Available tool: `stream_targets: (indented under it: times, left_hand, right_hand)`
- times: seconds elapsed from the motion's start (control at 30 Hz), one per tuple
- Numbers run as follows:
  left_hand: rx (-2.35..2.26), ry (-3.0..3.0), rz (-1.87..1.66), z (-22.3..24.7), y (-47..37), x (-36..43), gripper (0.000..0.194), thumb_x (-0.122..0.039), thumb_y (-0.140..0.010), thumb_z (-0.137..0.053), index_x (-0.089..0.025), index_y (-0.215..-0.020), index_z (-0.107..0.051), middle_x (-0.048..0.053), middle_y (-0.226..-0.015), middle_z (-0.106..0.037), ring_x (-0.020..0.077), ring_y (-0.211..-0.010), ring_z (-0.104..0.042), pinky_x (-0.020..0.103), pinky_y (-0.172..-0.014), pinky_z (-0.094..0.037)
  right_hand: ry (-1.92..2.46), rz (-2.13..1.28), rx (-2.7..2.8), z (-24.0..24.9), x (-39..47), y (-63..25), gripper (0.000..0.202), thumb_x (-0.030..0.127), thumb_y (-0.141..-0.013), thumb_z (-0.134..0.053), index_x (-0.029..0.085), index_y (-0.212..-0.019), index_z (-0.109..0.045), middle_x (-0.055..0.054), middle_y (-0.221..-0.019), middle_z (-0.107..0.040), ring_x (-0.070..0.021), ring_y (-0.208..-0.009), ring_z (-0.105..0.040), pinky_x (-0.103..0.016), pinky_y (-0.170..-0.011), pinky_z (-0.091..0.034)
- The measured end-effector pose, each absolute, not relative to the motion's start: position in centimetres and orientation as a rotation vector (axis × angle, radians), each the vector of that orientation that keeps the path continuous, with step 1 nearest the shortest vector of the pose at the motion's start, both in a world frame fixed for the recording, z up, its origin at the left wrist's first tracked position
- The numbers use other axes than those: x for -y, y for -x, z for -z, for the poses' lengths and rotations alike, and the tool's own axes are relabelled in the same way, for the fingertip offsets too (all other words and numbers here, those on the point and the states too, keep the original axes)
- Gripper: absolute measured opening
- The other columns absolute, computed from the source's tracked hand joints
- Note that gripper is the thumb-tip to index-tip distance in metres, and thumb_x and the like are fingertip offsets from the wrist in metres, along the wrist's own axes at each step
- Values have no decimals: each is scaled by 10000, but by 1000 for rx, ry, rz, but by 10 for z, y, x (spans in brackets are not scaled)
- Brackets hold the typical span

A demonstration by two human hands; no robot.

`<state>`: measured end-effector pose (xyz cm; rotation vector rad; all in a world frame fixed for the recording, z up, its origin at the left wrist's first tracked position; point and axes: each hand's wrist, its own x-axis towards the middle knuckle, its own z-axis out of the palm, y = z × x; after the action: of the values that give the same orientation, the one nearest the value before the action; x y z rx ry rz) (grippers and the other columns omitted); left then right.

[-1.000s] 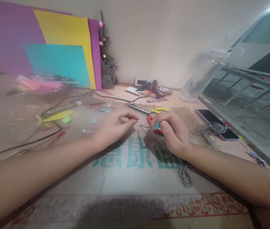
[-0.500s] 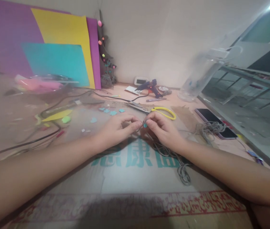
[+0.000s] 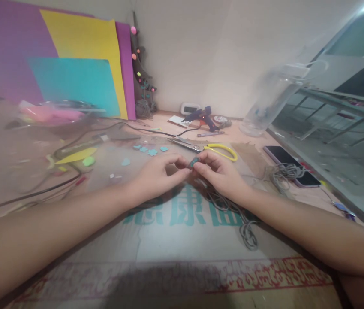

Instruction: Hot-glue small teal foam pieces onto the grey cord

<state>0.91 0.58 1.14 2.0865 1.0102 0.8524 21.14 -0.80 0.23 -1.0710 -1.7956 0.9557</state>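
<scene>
Scissors [image 3: 197, 147] with yellow handles lay on the surface. Just on the person's side of the scissors, the right hand [image 3: 218, 172] pinched a small teal piece [image 3: 194, 162] between thumb and fingers. The left hand [image 3: 165, 172] met it there, its fingertips nearly together; whether they gripped the piece could not be told. Grey cord [image 3: 248, 237] lay looped nearer the person than the scissors, blue flower shapes [image 3: 152, 152] left of them, and a glue gun [image 3: 203, 117] beyond them.

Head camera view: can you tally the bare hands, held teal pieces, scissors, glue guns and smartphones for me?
Left hand and right hand: 2
Held teal piece: 1
Scissors: 1
Glue gun: 1
Smartphone: 1
Total: 6
</scene>
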Motion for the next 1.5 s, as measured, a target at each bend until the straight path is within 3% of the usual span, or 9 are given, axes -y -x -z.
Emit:
stream_targets:
  times: [0.13, 0.37, 0.47, 0.77, 0.9, 1.07, 1.27, 1.43, 1.5]
  left_hand:
    - [-1024, -2071, -863, -11, -9, -7, 217, -388, -853, -614, -193, -929, -667, 25, -950, -727, 198, -881, -658, 329, -833, -501]
    - [-988, -2106, -813, -13, -8, -6, 306, -381, -932, -475, -198, -753, -643, 15, -745, -683, 179, -742, -617, 302, -708, -474]
    - [-962, -2181, -745, -12, -9, -6, 288, -381, -906, -517, -201, -728, -652, 10, -724, -672, 173, -713, -597, 293, -673, -454]
    - [-986, -2157, -879, -16, -7, -4, 201, -344, -876, -515, -190, -807, -623, 11, -811, -680, 190, -818, -626, 312, -776, -470]
    - [-963, -2172, -855, -16, -6, -4, 280, -327, -916, -446, -202, -739, -622, 21, -765, -670, 197, -801, -626, 323, -756, -466]
    - [-992, -2221, -878, -12, -8, -5, 163, -313, -869, -563, -212, -800, -670, 12, -847, -724, 196, -845, -645, 320, -804, -466]
    - [-1012, -2284, -900, -11, -9, -5, 217, -389, -870, -597, -191, -804, -657, 15, -832, -713, 186, -825, -634, 302, -772, -457]
    - [-977, -2274, -880, -11, -7, -6, 182, -352, -876, -569, -189, -810, -618, 20, -852, -695, 188, -841, -630, 302, -777, -462]
    - [-987, -2240, -896, -11, -7, -6, 156, -328, -868, -558, -192, -806, -603, 17, -844, -685, 187, -835, -627, 302, -779, -468]
  right_hand:
    - [1104, -893, 1828, -5, 9, -211, 195, 371, -916, -608, 197, -848, -550, 21, -707, -608, -120, -628, -553, -256, -595, -437]
    - [1103, -859, 1840, -5, 9, -209, 171, 350, -922, -588, 194, -857, -558, 22, -719, -592, -115, -628, -535, -256, -596, -434]
    - [1092, -838, 1848, -6, 10, -209, 157, 336, -913, -599, 194, -856, -560, 26, -713, -586, -111, -623, -529, -249, -587, -428]
    - [1068, -1083, 1818, -5, 12, -208, 147, 340, -917, -581, 207, -873, -539, 12, -732, -646, -124, -625, -597, -251, -579, -480]
    - [1066, -1063, 1816, -6, 11, -208, 162, 349, -921, -577, 206, -861, -532, 8, -739, -629, -122, -637, -589, -255, -591, -475]
    - [1082, -913, 1855, -9, 12, -208, 142, 326, -900, -601, 205, -851, -546, 16, -730, -590, -116, -630, -541, -246, -575, -451]
    - [1090, -878, 1872, -8, 11, -210, 162, 333, -897, -614, 198, -826, -561, 26, -704, -574, -106, -598, -505, -236, -543, -420]
    - [1053, -995, 1849, -9, 10, -209, 151, 321, -909, -602, 193, -837, -569, 20, -720, -608, -110, -619, -562, -240, -563, -459]
    - [1014, -1066, 1810, -10, 10, -208, 128, 299, -885, -636, 192, -929, -580, 21, -751, -629, -110, -648, -593, -247, -599, -488]
